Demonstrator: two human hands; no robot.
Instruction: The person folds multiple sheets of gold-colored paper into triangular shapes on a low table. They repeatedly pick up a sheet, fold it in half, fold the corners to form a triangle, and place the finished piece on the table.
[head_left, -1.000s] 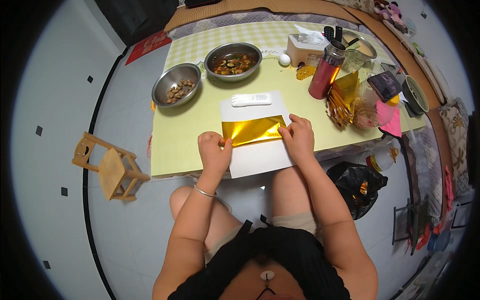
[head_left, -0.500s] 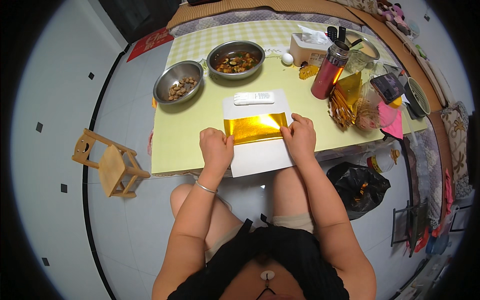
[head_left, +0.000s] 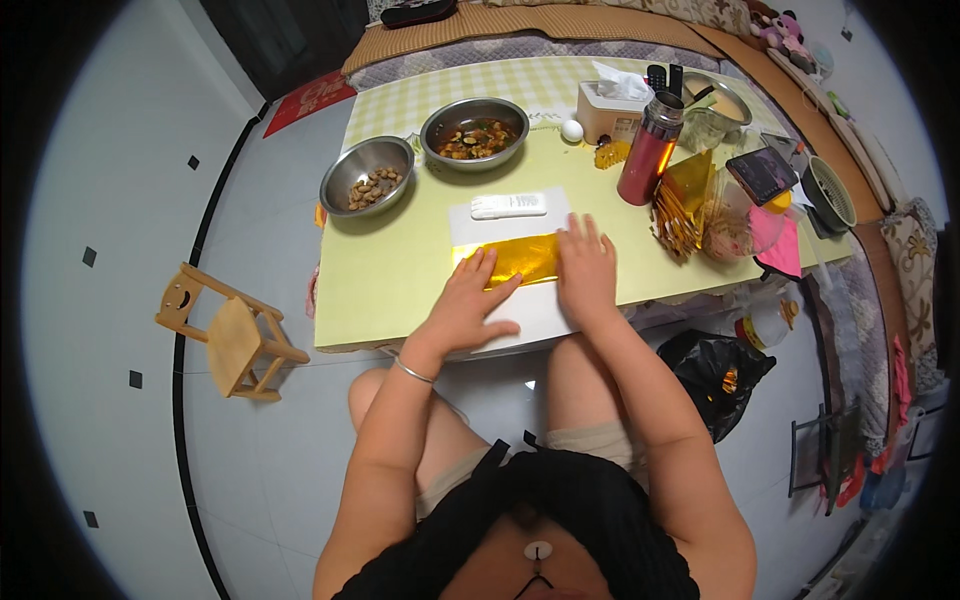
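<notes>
A strip of shiny gold foil paper (head_left: 522, 258) lies flat on a white sheet (head_left: 535, 305) at the table's near side. My left hand (head_left: 462, 305) rests with spread fingers over the foil's left part, its thumb out over the white sheet. Over the foil's right end lies my right hand (head_left: 587, 270), its fingers stretched out away from me. Neither hand grips anything. Just beyond the foil, a white flat-sided case or packet (head_left: 508, 206) sits across the sheet's far part.
Two steel bowls stand back left, one with peanuts (head_left: 372, 190), one with food in sauce (head_left: 475, 140). To the right are a red flask (head_left: 650, 160), folded gold papers (head_left: 680, 220), a tissue box (head_left: 610, 112) and a phone (head_left: 762, 175). A small wooden chair (head_left: 235, 340) is left.
Both hands have gone from pinching the foil's near corners to lying open on it. My left hand has moved right and covers part of the foil. The view has shifted slightly.
</notes>
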